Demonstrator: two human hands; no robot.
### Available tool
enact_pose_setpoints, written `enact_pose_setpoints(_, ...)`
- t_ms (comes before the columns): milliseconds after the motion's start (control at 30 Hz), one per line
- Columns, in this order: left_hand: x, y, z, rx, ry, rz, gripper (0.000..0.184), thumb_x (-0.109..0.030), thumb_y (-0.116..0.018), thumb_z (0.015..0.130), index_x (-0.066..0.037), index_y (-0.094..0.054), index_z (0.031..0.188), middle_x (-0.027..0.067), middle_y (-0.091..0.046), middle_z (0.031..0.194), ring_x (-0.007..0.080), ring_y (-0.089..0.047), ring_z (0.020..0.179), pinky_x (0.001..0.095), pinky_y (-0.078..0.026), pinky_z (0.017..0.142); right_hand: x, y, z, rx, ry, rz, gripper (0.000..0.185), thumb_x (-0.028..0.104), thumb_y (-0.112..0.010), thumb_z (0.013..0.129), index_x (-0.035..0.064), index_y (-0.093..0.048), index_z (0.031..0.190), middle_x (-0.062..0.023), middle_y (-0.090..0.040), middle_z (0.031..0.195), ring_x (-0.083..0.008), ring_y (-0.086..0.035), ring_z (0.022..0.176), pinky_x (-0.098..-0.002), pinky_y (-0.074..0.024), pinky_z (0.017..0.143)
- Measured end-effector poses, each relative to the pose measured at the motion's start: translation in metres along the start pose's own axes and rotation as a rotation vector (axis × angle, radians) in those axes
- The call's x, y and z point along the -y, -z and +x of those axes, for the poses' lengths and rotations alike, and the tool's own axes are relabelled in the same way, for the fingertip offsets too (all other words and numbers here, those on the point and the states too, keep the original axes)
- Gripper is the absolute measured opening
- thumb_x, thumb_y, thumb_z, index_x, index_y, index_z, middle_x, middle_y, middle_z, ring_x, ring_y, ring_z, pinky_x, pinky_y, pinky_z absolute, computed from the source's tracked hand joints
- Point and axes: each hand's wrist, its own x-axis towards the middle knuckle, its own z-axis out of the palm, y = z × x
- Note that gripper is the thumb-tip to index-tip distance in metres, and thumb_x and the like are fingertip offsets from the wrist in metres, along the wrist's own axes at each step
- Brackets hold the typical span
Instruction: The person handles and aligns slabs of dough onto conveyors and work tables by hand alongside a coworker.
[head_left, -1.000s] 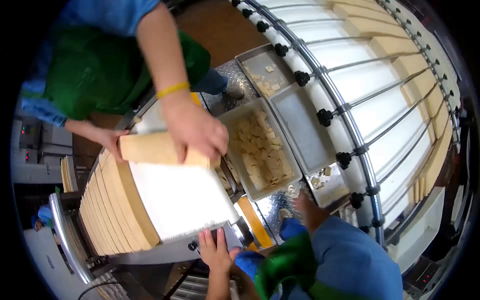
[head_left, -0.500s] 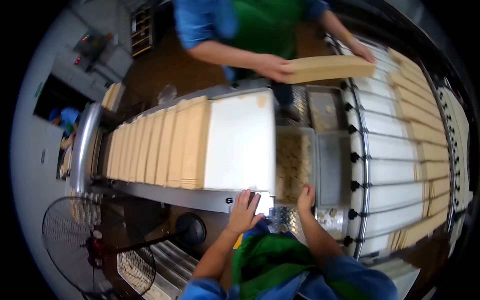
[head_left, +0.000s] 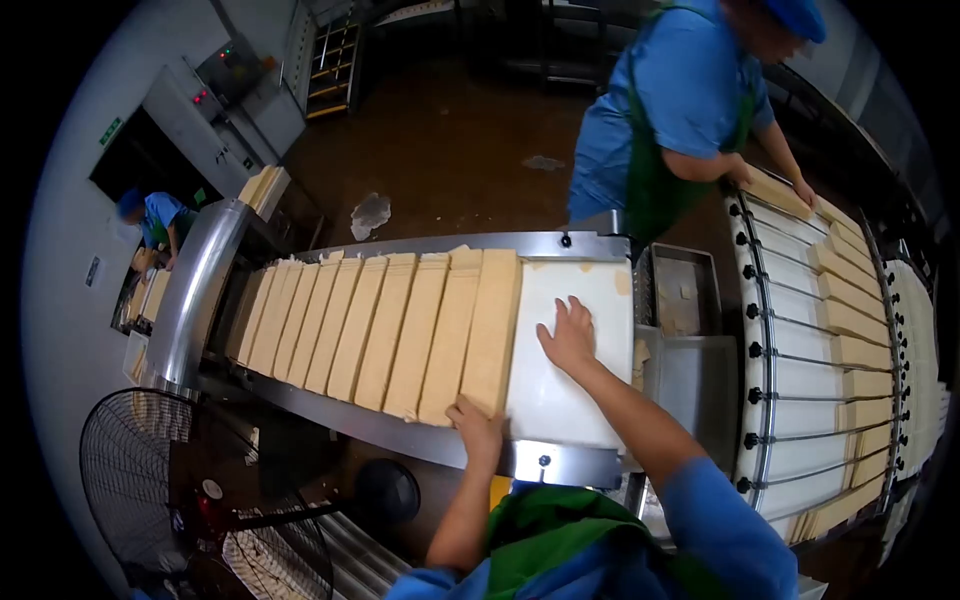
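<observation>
Tan, layered strips that look like stacks of dough sheets lie side by side across the white conveyor belt [head_left: 565, 395]. My left hand [head_left: 478, 432] is at the near end of the rightmost stack of dough sheets [head_left: 490, 335], with its fingers curled about the end. To the right of that stack, my right hand [head_left: 572, 335] is over the bare belt, fingers spread and nothing held. Whether its fingertips touch the belt is unclear.
A co-worker [head_left: 665, 120] at the right handles a tan stack [head_left: 780, 192] over a second conveyor [head_left: 800, 350] with rods across it. Metal trays [head_left: 690, 380] sit between the conveyors. A caged fan [head_left: 135, 480] stands at lower left. Another person [head_left: 160, 215] is far left.
My left hand has moved from the conveyor's end plate to the rightmost stack. My right hand has come up over the belt. The co-worker has carried a stack onto the right conveyor. The view has shifted.
</observation>
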Motion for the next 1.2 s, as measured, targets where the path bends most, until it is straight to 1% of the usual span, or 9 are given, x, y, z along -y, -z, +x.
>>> enact_pose_setpoints(300,-0.009,0.017,0.009,0.192,-0.047,0.182,0.083,-0.031,-0.077,0.073,0.008,-0.027,0.126,0.0304,-0.038,0.116,0.0487,-0.054,0.093,0.0479,-0.049,0.080,0.082,-0.055,0.120,0.270,0.049,-0.220,0.069,0.056,-0.043,0.090,0.0221,-0.026,0.148,-0.0161,-0.011,0.156,-0.0348,-0.027,0.137,-0.0442,-0.0267,0.110)
enact_pose_setpoints(433,-0.003,0.013,0.006,0.174,-0.108,0.200,0.082,-0.027,-0.076,0.072,0.011,-0.028,0.127,0.0317,-0.038,0.119,0.0487,-0.052,0.098,0.0497,-0.047,0.085,0.083,-0.042,0.125,0.370,-0.085,-0.142,0.070,0.055,-0.050,0.086,0.0209,-0.032,0.145,-0.0142,-0.015,0.155,-0.0302,-0.021,0.141,-0.0415,-0.0303,0.110)
enact_pose_setpoints(500,0.011,0.007,0.008,0.172,-0.151,0.192,0.085,-0.025,-0.078,0.068,0.011,-0.029,0.128,0.0318,-0.038,0.119,0.0494,-0.049,0.103,0.0498,-0.044,0.089,0.084,-0.007,0.117,0.404,-0.245,-0.157,0.074,0.049,-0.062,0.078,0.0144,-0.035,0.137,-0.0182,-0.028,0.145,-0.0377,-0.037,0.128,-0.0482,-0.0370,0.102)
enact_pose_setpoints(633,0.015,0.006,0.016,0.412,-0.283,0.115,0.087,-0.023,-0.081,0.065,0.007,-0.027,0.128,0.0331,-0.036,0.120,0.0475,-0.043,0.111,0.0478,-0.040,0.095,0.024,0.054,0.088,0.350,-0.605,-0.065,0.084,0.045,-0.069,0.070,0.0133,-0.030,0.137,-0.0143,-0.028,0.138,-0.0385,-0.037,0.123,-0.0572,-0.0438,0.084)
enact_pose_setpoints(733,-0.017,-0.015,-0.003,0.560,-0.337,0.128,0.093,-0.025,-0.081,0.062,0.003,-0.024,0.131,0.0289,-0.036,0.120,0.0470,-0.047,0.102,0.0511,-0.045,0.089,-0.049,0.051,0.052,0.104,-0.463,-0.176,0.091,0.045,-0.069,0.070,0.0044,-0.024,0.139,-0.0193,-0.009,0.151,-0.0427,-0.031,0.130,-0.0618,-0.0412,0.089)
enact_pose_setpoints(867,-0.056,-0.054,-0.035,0.434,-0.369,0.254,0.085,-0.023,-0.077,0.067,0.002,-0.026,0.130,0.0273,-0.035,0.118,0.0484,-0.049,0.097,0.0504,-0.046,0.085,-0.105,0.117,-0.023,-0.146,-0.781,0.280,0.088,0.038,-0.068,0.073,0.0010,-0.022,0.138,-0.0235,-0.016,0.146,-0.0451,-0.037,0.125,-0.0550,-0.0436,0.091)
enact_pose_setpoints(1033,-0.160,-0.072,-0.115,0.503,-0.856,-0.032,0.075,-0.005,-0.072,0.066,0.000,-0.034,0.131,0.0278,-0.033,0.123,0.0463,-0.045,0.107,0.0482,-0.043,0.090,-0.186,0.264,-0.162,-0.625,-0.983,0.351,0.086,0.035,-0.068,0.074,0.0042,-0.022,0.140,-0.0252,-0.030,0.135,-0.0438,-0.054,0.109,-0.0486,-0.0484,0.090)
enact_pose_setpoints(1100,-0.200,-0.083,-0.159,0.660,-1.130,-0.066,0.074,-0.003,-0.071,0.068,0.000,-0.036,0.133,0.0274,-0.034,0.126,0.0442,-0.044,0.111,0.0470,-0.041,0.093,-0.243,0.303,-0.227,-0.869,-0.889,0.285,0.067,0.032,-0.067,0.076,-0.0005,-0.038,0.127,-0.0262,-0.038,0.125,-0.0396,-0.044,0.113,-0.0492,-0.0445,0.092)
enact_pose_setpoints(1200,-0.243,-0.104,-0.227,0.880,-1.395,-0.098,0.074,-0.008,-0.074,0.071,-0.004,-0.036,0.135,0.0276,-0.034,0.130,0.0439,-0.044,0.113,0.0452,-0.042,0.094,-0.320,0.360,-0.317,-0.842,-1.200,0.143,0.073,0.041,-0.063,0.076,-0.0008,-0.037,0.130,-0.0289,-0.041,0.125,-0.0434,-0.053,0.106,-0.0473,-0.0465,0.091)
